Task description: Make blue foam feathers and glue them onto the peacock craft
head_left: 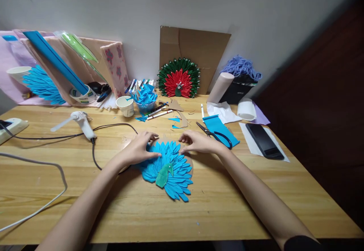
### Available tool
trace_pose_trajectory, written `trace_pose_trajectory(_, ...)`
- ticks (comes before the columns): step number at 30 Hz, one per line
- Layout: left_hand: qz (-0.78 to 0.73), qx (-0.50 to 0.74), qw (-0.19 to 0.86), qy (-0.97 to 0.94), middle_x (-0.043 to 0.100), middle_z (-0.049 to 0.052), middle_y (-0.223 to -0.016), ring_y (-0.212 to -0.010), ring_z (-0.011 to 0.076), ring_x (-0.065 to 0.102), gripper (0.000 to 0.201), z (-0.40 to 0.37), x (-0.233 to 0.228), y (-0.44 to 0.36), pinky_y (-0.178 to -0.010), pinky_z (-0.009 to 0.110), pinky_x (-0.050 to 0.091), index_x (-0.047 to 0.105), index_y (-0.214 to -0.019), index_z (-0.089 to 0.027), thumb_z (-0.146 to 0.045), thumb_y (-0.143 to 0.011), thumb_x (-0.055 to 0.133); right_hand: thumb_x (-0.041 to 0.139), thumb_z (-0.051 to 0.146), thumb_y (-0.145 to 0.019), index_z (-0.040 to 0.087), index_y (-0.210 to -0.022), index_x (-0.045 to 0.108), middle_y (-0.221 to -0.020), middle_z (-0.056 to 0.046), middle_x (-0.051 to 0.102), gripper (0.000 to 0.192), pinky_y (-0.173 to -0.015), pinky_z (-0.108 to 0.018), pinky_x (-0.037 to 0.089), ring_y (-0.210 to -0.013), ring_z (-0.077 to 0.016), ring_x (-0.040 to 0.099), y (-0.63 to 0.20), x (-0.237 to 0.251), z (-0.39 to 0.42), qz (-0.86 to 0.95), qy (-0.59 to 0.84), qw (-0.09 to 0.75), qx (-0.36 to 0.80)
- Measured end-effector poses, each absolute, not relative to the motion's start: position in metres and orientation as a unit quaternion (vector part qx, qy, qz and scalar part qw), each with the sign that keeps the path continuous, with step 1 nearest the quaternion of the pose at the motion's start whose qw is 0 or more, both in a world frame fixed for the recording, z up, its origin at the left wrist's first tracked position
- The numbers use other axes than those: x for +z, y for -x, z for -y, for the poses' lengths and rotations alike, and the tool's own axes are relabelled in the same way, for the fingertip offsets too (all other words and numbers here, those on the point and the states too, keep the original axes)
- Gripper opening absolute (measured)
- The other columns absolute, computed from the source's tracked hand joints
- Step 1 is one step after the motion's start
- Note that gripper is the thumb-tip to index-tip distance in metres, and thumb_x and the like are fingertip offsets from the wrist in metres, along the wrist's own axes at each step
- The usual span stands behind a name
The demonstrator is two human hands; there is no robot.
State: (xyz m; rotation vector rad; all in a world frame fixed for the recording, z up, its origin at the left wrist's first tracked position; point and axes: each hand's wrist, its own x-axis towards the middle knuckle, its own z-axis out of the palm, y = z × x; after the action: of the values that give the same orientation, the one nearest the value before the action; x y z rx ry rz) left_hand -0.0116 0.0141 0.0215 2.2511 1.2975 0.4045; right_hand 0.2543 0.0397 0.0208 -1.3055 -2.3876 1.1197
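A peacock craft with layered blue paper feathers (173,175) and a green bird body (162,176) lies on the table, on a brown cardboard backing (189,160). Over its upper left edge is my left hand (141,147), thumb and fingers apart, with the thumb resting on or just above the feathers. My right hand (196,141) is at the upper right edge, its fingers curled loosely and the thumb apart from them. Nothing shows between the fingers of either hand. Whether the fingertips touch the cardboard is hard to tell.
Scissors (214,134) lie on blue crepe paper (210,124) to the right, near a phone (264,141). A corded glue gun (83,125) is at left. Behind stand a paper cup (125,106), a cup of blue scraps (145,101) and a red-green peacock (179,80) against cardboard.
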Motion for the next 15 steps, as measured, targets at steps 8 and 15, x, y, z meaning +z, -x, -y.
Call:
trace_pose_trajectory(8,-0.367,0.099,0.352,-0.855,0.024,0.014,-0.143,-0.130,0.0362,0.022,0.115,0.012,0.041,0.007,-0.103,0.052,0.023,0.018,-0.140,-0.026,-0.047,-0.045,0.078,0.065,0.027,-0.072,0.014,-0.089,0.058,-0.082,-0.005,0.063,0.023,-0.067,-0.029,0.047,-0.074,-0.0151,0.058,-0.250,0.015,-0.038,0.780,0.459,0.124,0.407)
trace_pose_trajectory(15,-0.306,0.091,0.280,-0.905,0.023,0.009,-0.144,-0.133,0.0362,0.013,0.106,0.039,0.039,-0.022,-0.107,0.058,0.002,0.017,-0.140,-0.033,-0.029,-0.050,0.073,0.054,0.033,-0.080,0.013,-0.085,0.058,-0.073,-0.004,0.062,0.020,-0.059,-0.026,0.043,-0.065,-0.0139,0.057,-0.249,0.020,-0.039,0.730,0.491,0.110,0.463)
